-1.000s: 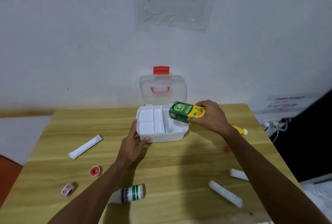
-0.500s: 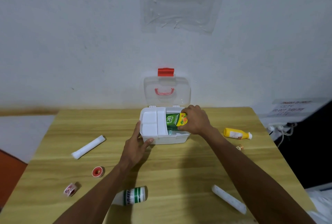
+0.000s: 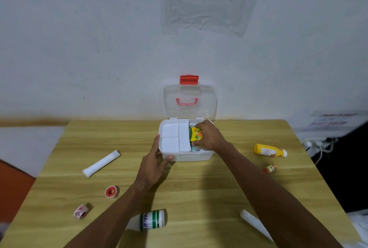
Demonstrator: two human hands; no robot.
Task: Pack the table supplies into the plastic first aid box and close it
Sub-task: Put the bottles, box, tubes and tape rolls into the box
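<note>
The white plastic first aid box (image 3: 187, 156) stands open at the table's far middle, its clear lid (image 3: 190, 101) with red latch upright against the wall. A white divided tray (image 3: 175, 138) fills the box's left part. My right hand (image 3: 209, 136) is shut on the green and yellow carton (image 3: 195, 133), which sits low inside the box's right part. My left hand (image 3: 156, 163) grips the box's front left corner. On the table lie a yellow bottle (image 3: 269, 150), a small jar (image 3: 271, 168), two white rolls (image 3: 101, 163) (image 3: 255, 223), a green-striped white bottle (image 3: 152, 220) and two tape rolls (image 3: 111, 191) (image 3: 81, 211).
The wooden table (image 3: 199, 186) ends at the wall behind the box. White cables and a socket (image 3: 318, 144) hang off the right edge. A red-brown surface (image 3: 14, 188) shows at the lower left.
My right hand carried the green carton from above the box's right rim down into the right part of the box. The left hand stayed on the box corner.
</note>
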